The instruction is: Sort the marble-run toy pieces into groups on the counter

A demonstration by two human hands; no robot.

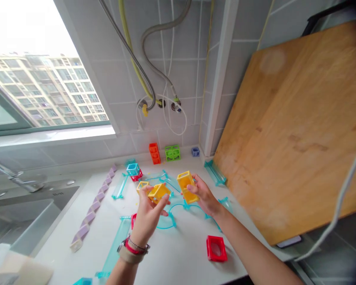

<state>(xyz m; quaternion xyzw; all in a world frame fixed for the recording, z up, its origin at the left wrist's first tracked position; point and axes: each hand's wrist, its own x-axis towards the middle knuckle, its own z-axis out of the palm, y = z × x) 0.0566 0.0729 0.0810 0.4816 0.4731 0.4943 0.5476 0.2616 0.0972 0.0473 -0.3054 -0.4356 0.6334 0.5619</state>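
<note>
My left hand [148,217] is closed around a yellow plastic block [159,192], tilted above the counter. To its right, my right hand [206,194] grips a longer yellow block [186,187], held nearly upright with its open end up. The two blocks are apart. Another yellow frame cube [142,185] shows just behind my left fingers; whether it is joined to the held block I cannot tell. Translucent blue curved track pieces [168,221] lie beneath both hands. A red piece [133,220] is partly hidden by my left wrist.
On the white counter [178,261] stand a red cube [216,248], an orange-red block [154,153], a green block [172,152] and a small blue-purple cube [195,152]. A purple zigzag strip [96,206] lies near the sink [59,200]. A wooden board [296,130] leans at right.
</note>
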